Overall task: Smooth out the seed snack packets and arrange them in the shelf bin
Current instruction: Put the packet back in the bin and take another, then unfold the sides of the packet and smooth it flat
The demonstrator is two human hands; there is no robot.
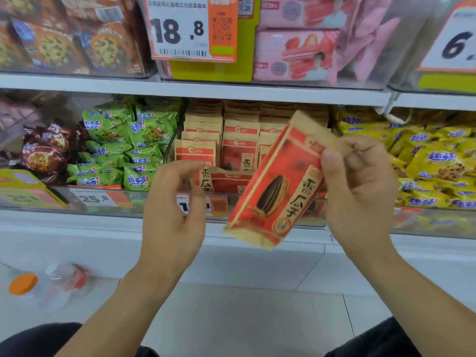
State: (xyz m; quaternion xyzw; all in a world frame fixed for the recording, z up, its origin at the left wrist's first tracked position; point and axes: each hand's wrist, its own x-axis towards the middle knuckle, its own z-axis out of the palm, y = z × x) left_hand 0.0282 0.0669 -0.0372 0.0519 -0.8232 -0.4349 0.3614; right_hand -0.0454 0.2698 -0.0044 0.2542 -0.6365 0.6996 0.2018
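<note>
My right hand (360,181) pinches the upper edge of a red and tan seed snack packet (275,186), which hangs tilted in front of the shelf. My left hand (175,204) hovers just left of it with fingers loosely curled, holding nothing. Behind them, the clear shelf bin (257,215) holds several matching seed packets (239,143) standing in rows. One more packet (229,180) lies flat at the bin's front.
Green snack packs (123,145) fill the bin to the left, yellow packs (432,161) the bin to the right. Price tags (100,198) line the bin fronts. A clear bottle with an orange cap (38,287) lies on the floor at lower left.
</note>
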